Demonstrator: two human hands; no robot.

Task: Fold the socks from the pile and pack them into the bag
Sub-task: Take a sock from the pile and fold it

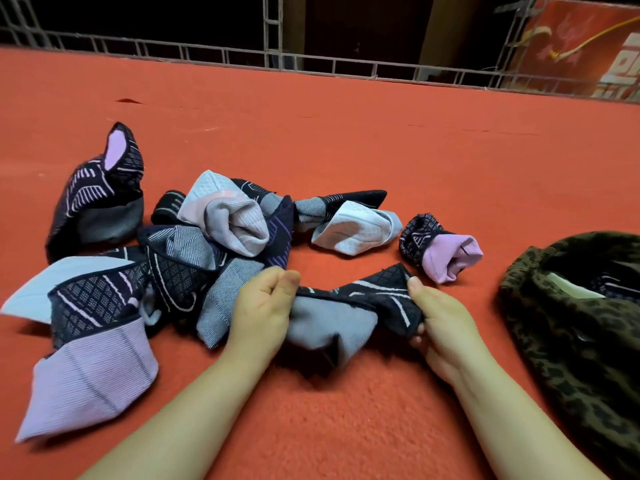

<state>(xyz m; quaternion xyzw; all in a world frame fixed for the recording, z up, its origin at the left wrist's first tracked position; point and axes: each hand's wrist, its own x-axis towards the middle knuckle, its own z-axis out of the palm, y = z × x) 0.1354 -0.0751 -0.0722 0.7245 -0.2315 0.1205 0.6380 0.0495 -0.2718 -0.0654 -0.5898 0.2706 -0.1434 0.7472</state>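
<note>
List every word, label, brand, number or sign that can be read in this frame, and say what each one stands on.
No text can be read.
Red banner, top right: large pale characters, too blurred and cut off to read.
Pale tag inside the leopard-print bag: any print too small to tell.
Socks in the pile and the sock held by both hands: woven patterns only, no lettering.

Head view, single wide-angle camera, worn by the person.
Looks forward and down from close above the red carpet (346,140); both forearms enter from the bottom edge; the metal railing (207,51) runs across the top, far side; straight lines bow toward the frame edges.
</note>
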